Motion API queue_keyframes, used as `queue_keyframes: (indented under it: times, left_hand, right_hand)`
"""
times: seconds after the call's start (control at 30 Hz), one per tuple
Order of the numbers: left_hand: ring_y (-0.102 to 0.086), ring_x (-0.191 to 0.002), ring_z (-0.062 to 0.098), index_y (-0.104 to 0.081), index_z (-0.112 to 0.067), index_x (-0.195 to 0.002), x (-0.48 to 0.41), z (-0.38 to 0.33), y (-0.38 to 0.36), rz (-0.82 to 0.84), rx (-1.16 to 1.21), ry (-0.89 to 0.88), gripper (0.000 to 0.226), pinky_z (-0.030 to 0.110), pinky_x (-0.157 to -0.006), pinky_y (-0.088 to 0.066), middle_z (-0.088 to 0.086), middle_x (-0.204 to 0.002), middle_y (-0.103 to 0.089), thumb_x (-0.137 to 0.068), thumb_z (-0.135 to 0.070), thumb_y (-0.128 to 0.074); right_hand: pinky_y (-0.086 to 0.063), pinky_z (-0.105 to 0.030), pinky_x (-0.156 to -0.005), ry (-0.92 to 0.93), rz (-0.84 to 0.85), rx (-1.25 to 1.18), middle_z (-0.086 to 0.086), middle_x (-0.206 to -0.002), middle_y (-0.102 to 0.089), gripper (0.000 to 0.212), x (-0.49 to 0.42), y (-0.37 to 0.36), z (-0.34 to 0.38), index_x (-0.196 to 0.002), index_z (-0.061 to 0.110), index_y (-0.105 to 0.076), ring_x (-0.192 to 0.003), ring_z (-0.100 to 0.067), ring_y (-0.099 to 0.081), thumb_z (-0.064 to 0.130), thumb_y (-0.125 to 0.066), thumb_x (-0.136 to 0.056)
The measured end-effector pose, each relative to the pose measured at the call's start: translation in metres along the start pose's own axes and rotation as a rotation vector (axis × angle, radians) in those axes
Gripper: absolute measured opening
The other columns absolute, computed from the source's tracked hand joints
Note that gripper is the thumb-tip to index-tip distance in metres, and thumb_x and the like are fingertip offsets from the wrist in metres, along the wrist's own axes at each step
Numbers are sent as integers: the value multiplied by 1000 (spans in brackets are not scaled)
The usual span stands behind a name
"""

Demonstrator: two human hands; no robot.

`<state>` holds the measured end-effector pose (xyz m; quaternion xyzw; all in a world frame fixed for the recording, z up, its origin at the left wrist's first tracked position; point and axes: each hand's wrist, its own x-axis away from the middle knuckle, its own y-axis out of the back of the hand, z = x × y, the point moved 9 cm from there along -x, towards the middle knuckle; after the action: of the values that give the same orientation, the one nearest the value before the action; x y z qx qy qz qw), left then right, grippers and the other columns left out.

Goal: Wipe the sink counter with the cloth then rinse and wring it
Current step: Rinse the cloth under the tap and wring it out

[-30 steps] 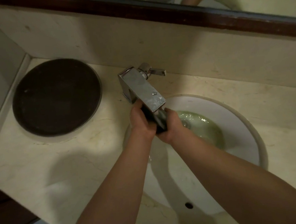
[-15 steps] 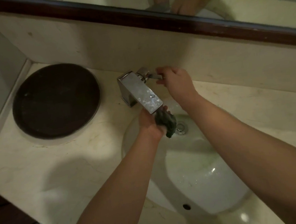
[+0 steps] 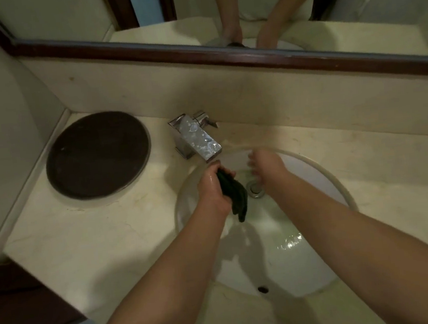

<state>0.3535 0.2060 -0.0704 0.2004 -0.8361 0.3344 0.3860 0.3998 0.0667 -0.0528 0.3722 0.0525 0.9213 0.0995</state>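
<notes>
The left hand (image 3: 214,188) is clenched around the dark wet cloth (image 3: 234,195) over the white round basin (image 3: 313,175). The right hand (image 3: 267,166), blurred, holds nothing, fingers loose, beside the square chrome faucet (image 3: 196,140).

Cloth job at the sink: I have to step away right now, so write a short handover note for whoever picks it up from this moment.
Left hand: closed on the dark cloth, which hangs bunched over the white basin, just below the faucet spout.
Right hand: empty and blurred, fingers spread over the basin near the drain.
No water stream shows at the spout; the basin is wet.
Done, judging by the wet hand and basin: rinsing appears under way or finished. Whether the counter was wiped cannot be told.
Left: bring the right hand onto the cloth and wring it over the basin.
</notes>
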Motion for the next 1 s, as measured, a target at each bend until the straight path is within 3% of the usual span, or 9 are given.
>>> queue_keyframes:
  times: [0.13, 0.23, 0.37, 0.5, 0.6, 0.7, 0.87, 0.93, 1.0]
  left_hand:
    - [-54, -72, 21, -59, -15, -56, 22, 10, -3, 13, -4, -40, 27, 39, -90, -41, 0, -48, -58, -82, -22, -61]
    - [-54, -68, 21, -58, -15, -56, 43, 17, -16, 79, 20, -92, 32, 39, -87, -43, 1, -50, -58, -86, -23, -61]
    - [-57, -63, 21, -56, -13, -61, 73, 41, -32, 191, 64, -27, 33, 44, -92, -47, 4, -56, -57, -87, -31, -67]
    - [-61, -74, 28, -60, -7, -70, 98, 49, -38, 293, -180, -48, 21, 43, -87, -53, 12, -71, -60, -87, -18, -63]
    - [-60, -73, 27, -65, -13, -65, 114, 24, -42, 268, -546, -350, 14, 35, -70, -51, 12, -72, -62, -78, -19, -66]
    - [-59, -72, 23, -66, -15, -69, 126, -3, -44, 183, -828, -646, 14, 34, -63, -49, 10, -75, -63, -80, -24, -68]
    - [-63, -70, 27, -67, -16, -104, 112, 44, -34, 420, -720, -37, 25, 24, -46, -41, 13, -97, -65, -88, -34, -59]
    - [-63, -82, 33, -66, -14, -118, 105, 60, -36, 524, -709, 57, 40, 28, -48, -41, 14, -102, -64, -85, -36, -63]
    - [-61, -86, 31, -66, -4, -114, 95, 65, -36, 523, -658, 65, 39, 27, -49, -46, 16, -102, -62, -85, -29, -62]
  right_hand:
    - [-46, -47, -87, -518, 131, -130, -18, -120, -55, 52, 36, 19, -110, -119, 3, -53, -105, -36, -55, 40, -55, -82]
    - [-44, -58, -96, -683, 387, -413, -29, -140, -43, 83, 60, -3, -136, -134, -1, -42, -120, -50, -50, 56, -57, -76]
    - [-37, -59, -106, -593, 692, -679, -19, -140, -53, 71, 79, -17, -108, -134, 14, -56, -122, -42, -56, 58, -52, -78]
    - [-38, -63, -104, -389, 825, -533, -22, -131, -60, 65, 92, 4, -84, -124, 13, -64, -120, -42, -58, 62, -58, -82]
    - [-54, -50, -91, -290, 929, -402, -24, -130, -59, 67, 104, 13, -77, -129, 11, -58, -117, -41, -59, 57, -62, -80]
    - [-61, -32, -63, -294, 1041, -334, -27, -121, -63, 65, 120, 17, -70, -124, 3, -59, -96, -32, -70, 44, -73, -76]
    - [-51, -19, -54, -292, 1160, -75, -18, -105, -69, 82, 134, 22, -66, -122, 4, -56, -76, -17, -67, 29, -94, -54]
    - [-49, -18, -54, -298, 1167, 54, -13, -96, -69, 75, 133, 26, -70, -116, 5, -59, -75, -15, -65, 27, -94, -53]
    - [-46, -17, -52, -300, 1142, 145, -8, -87, -67, 59, 134, 27, -73, -109, 4, -60, -70, -13, -63, 23, -89, -61]
